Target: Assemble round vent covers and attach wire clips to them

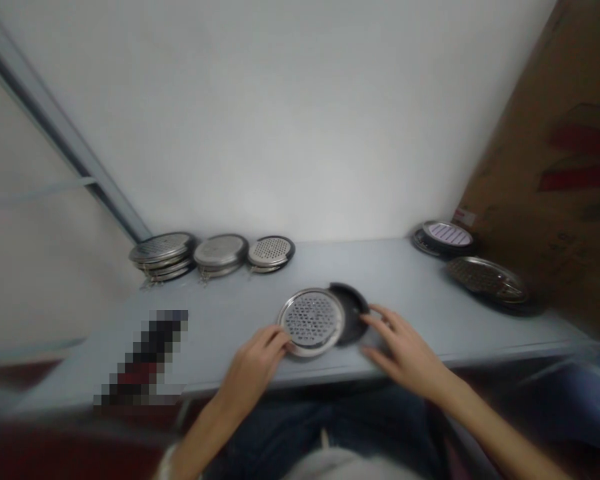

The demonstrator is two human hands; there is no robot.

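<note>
Head view: perforated metal disc [311,321] lies near front edge of grey table [430,300], overlapping black round tray [353,310] just behind-right. Left hand [255,365] at disc's near-left rim, fingertips touching it; real grasp or mere touch, cannot tell. Right hand [405,353] spread loose, holding nothing, fingertips at black tray's right edge. Three stacks of metal discs [220,253] by back wall, left. Cardboard box [555,200] at right.

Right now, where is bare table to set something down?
Free: the pale grey table between the stacks of round metal discs at back left and the perforated round steel disc; also between the right hand and the metal discs at right. Crowded: around the left hand.
</note>
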